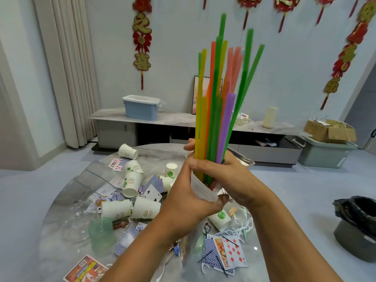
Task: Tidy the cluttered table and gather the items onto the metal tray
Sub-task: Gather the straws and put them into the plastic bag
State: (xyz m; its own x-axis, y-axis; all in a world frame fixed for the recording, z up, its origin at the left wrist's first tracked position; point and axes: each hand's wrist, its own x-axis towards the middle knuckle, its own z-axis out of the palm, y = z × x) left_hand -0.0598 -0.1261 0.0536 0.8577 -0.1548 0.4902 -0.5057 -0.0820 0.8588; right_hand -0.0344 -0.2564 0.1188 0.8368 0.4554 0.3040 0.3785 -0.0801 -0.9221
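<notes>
My left hand (189, 192) and right hand (230, 180) both grip an upright bundle of coloured straws (219, 110) above the cluttered table (61, 220).

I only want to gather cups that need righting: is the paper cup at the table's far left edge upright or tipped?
Tipped. The paper cup lies on its side on the table.

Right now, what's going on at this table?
A person holds a bundle of coloured straws upright above the table, both hands wrapped around its base: left hand, right hand. Paper cups and playing cards lie scattered below. A corner of the metal tray shows behind the hands.
</notes>
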